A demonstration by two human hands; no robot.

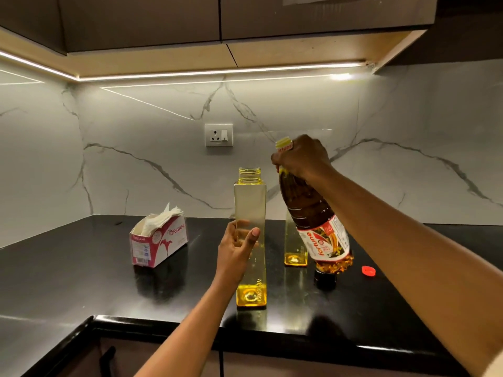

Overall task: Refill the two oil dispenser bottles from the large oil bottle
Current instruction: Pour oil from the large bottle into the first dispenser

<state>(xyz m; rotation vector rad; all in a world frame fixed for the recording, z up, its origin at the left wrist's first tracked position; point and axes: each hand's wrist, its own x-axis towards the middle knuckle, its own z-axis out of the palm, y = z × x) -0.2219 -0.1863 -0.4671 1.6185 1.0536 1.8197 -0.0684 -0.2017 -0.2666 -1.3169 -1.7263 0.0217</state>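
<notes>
A tall square clear dispenser bottle [250,213] with a yellow base and an open neck stands on the black counter [81,281]. My left hand [236,250] grips its middle. My right hand [302,157] grips the neck of the large oil bottle [313,216], which is full of dark oil, tilted left and lifted off the counter. Its yellow cap end shows above my fingers. A second dispenser bottle [295,251] stands behind, mostly hidden by the large bottle. A dark cap [325,278] sits on the counter below the large bottle.
A pink and white tissue box [159,239] lies on the counter to the left. A small red cap [368,270] rests at the right. A wall socket [218,135] is set in the marble backsplash. Cabinets hang overhead.
</notes>
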